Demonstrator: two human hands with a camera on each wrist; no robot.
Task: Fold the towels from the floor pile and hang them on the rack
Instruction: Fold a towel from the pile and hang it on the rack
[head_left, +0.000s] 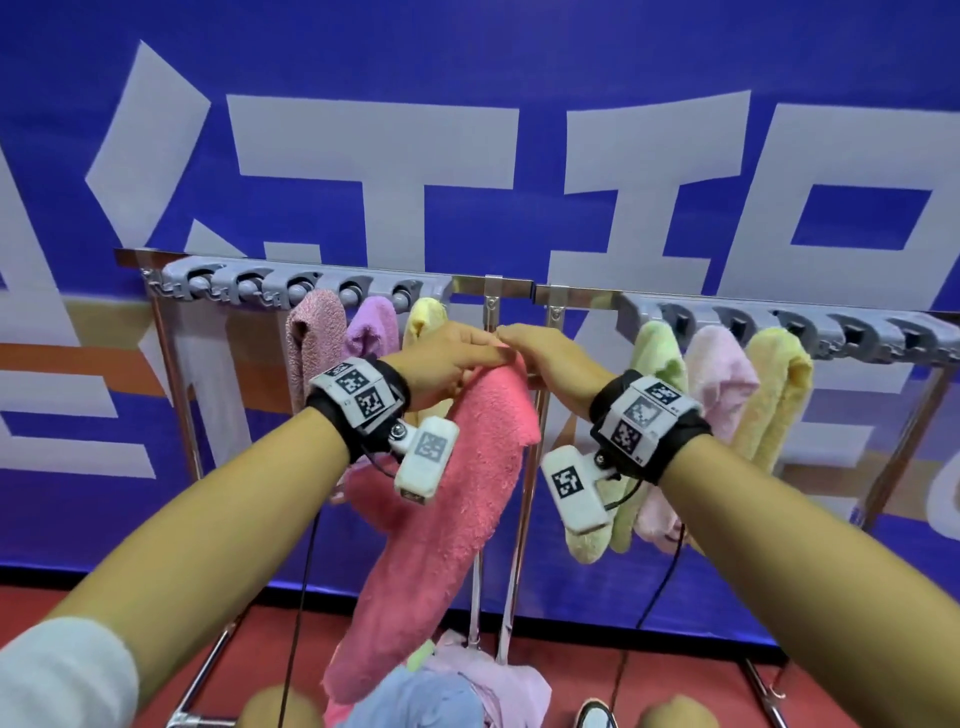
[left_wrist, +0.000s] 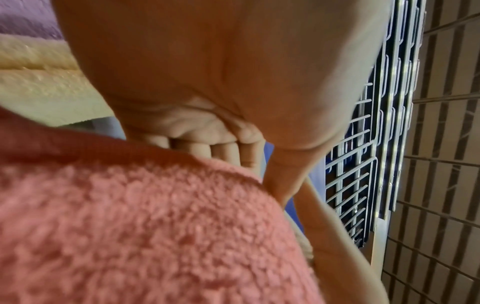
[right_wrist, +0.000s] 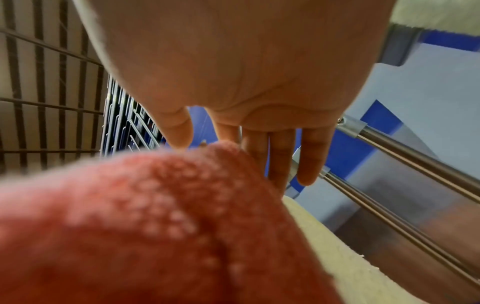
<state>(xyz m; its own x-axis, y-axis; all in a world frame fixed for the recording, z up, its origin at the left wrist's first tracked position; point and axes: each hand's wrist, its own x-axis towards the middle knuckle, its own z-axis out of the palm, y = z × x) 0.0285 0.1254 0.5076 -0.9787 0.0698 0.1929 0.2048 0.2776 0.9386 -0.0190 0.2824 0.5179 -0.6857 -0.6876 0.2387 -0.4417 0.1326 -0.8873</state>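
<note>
A coral-pink towel (head_left: 457, 493) hangs long in front of the rack's middle posts. Both hands meet at its top, just below the metal rack bar (head_left: 509, 286). My left hand (head_left: 483, 345) grips the top fold, fingers (left_wrist: 207, 144) curled behind the pink towel (left_wrist: 130, 226) and the thumb in front. My right hand (head_left: 511, 338) pinches the towel's peak (right_wrist: 221, 146) between thumb and forefinger, its other fingers (right_wrist: 280, 156) straight. The floor pile (head_left: 415, 696) of blue and pale pink towels lies below.
Grey clip strips (head_left: 291, 283) (head_left: 779, 322) run along the bar. Speckled pink, purple and yellow towels (head_left: 363, 327) hang at the left; green, pale pink and yellow ones (head_left: 717, 374) at the right. A blue banner stands close behind. Red floor, rack legs and a shoe (head_left: 597, 719) are below.
</note>
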